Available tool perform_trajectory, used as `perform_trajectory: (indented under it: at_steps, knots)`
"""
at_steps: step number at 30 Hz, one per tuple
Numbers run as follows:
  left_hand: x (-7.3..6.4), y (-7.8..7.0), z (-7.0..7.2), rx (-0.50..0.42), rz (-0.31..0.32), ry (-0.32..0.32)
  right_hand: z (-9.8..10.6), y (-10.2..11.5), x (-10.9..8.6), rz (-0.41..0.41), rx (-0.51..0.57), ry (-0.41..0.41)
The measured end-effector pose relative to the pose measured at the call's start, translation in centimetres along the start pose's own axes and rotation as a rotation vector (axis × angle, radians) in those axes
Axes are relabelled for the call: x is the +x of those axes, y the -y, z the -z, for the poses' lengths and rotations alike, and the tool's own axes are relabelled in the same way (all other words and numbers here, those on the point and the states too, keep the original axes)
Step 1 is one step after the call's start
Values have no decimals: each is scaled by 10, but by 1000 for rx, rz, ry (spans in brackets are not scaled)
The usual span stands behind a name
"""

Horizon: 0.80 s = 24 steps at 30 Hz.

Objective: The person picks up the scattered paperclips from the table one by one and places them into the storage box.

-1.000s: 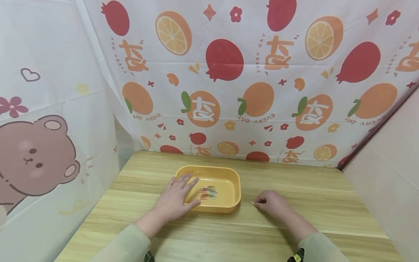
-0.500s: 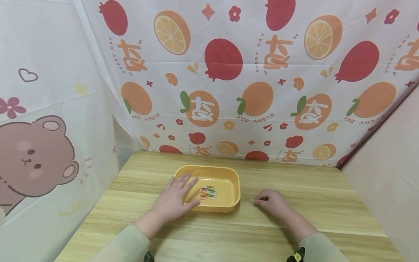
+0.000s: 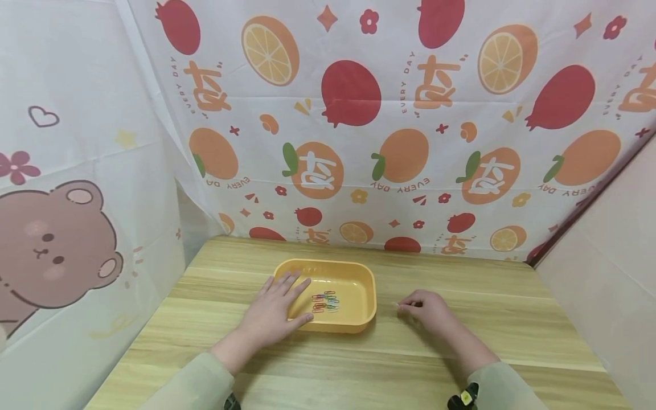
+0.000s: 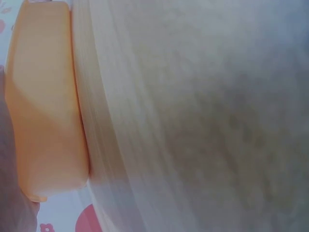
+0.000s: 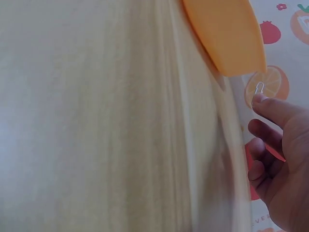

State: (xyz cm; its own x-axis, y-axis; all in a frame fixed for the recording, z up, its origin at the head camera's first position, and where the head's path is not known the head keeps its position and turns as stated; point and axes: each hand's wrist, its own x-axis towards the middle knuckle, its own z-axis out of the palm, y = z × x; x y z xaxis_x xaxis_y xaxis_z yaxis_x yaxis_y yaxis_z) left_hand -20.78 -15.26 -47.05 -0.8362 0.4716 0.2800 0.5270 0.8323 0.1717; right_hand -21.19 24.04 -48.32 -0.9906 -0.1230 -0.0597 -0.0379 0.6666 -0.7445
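A shallow yellow-orange tray [image 3: 363, 293] stands on the table, with several coloured paper clips [image 3: 325, 302] in a small cluster on its floor. My left hand [image 3: 274, 312] rests on the tray's left side, fingers straight and spread over the rim, thumb along the near edge. To the right of the tray, my right hand [image 3: 427, 312] pinches a silvery paper clip [image 5: 259, 88] between thumb and index finger. Its looped end sticks up past the fingertips in the right wrist view, and the other fingers curl toward the palm. In the left wrist view the tray's outer wall [image 4: 46, 101] shows.
The wood-grain table [image 3: 359, 370] reaches back to a fruit-printed cloth [image 3: 353, 165]. A cloth with a printed bear [image 3: 56, 245] hangs on the left, and a pale wall [image 3: 605, 296] borders the right.
My right hand has risen slightly with the paper clip, which now points more toward the tray. The left hand and the tray have stayed in place.
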Motion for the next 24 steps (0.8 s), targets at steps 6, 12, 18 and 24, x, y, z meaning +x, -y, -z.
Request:
perform_trajectory:
  at_steps: [6,12,18,24]
  knots:
    - [-1,1,-1,14,1,12,2,3,5,-17,26,-11]
    - [-1,0,0,12,0,14,5,5,9,24,22,-28]
    - [0,0,0,-1,1,10,6,7,12,45,13,-41]
    - [1,1,-1,-8,5,13,5,16,17,52,31,-53]
